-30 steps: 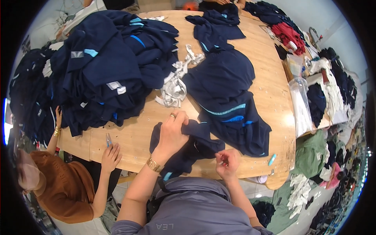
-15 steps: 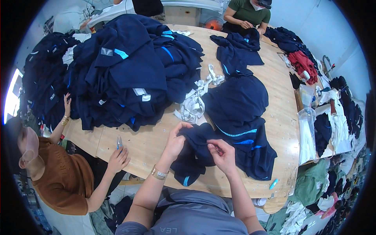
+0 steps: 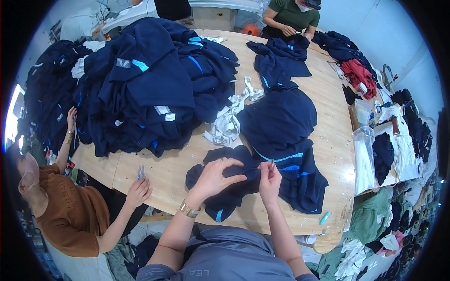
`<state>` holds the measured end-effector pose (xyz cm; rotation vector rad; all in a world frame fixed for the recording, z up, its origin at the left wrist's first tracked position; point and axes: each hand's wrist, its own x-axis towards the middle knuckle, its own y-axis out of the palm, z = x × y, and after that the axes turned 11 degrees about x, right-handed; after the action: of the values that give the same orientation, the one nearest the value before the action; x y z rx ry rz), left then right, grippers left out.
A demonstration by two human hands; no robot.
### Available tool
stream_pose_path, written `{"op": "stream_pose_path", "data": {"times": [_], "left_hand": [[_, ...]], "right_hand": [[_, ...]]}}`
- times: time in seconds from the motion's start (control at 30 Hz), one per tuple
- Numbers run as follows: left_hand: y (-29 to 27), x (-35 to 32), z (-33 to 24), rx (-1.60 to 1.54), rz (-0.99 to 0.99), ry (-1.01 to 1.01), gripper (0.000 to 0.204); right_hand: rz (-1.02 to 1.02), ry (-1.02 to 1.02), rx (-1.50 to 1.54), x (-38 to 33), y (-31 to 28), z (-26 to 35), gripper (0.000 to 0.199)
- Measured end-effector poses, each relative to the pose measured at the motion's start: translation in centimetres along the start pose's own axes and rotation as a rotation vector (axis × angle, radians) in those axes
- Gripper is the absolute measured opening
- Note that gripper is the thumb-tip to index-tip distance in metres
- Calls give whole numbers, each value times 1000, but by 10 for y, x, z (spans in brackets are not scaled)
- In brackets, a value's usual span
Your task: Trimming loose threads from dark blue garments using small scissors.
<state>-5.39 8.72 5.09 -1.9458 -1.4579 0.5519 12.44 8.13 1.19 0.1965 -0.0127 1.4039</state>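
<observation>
Well out to the left of the hands, a co-worker in a brown top [image 3: 75,210] sits at the side of the wooden worktop [image 3: 166,175], one arm stretched toward dark cloth and the other hand [image 3: 139,191] lying flat with small snips [image 3: 141,172] at its fingertips. Beyond that hand, and ahead and left of the wearer's own hands, rises a large heap of navy garments [image 3: 159,93] with light blue and white patches. The left hand [image 3: 216,175], with a gold-coloured band [image 3: 189,209] at its wrist, lies on a crumpled navy piece [image 3: 230,194], its thumb and fingers parted in a loose curve. That piece spreads beneath and around the left hand and reaches toward the right one, a light blue patch at its near end. Just ahead of the left hand lies a tangle of white strips [image 3: 226,125]. The right hand [image 3: 270,185] is pinched on a slim object [image 3: 273,162], too small to make out, beside the piece's right edge; whether it also grips cloth cannot be told. Ahead of the right hand more navy garments [image 3: 283,112] run toward a second co-worker in a green top [image 3: 295,18], while a turquoise stick-like item [image 3: 325,218] lies to its right
</observation>
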Motion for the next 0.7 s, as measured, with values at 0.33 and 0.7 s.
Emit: {"op": "stream_pose_path", "data": {"times": [0.33, 0.7], "left_hand": [[9, -10, 1, -887, 144, -266, 25], [17, -9, 9, -791, 44, -307, 23]], "right_hand": [[57, 29, -33, -5, 18, 4, 27], [160, -339, -218, 1, 30, 51, 11]]}}
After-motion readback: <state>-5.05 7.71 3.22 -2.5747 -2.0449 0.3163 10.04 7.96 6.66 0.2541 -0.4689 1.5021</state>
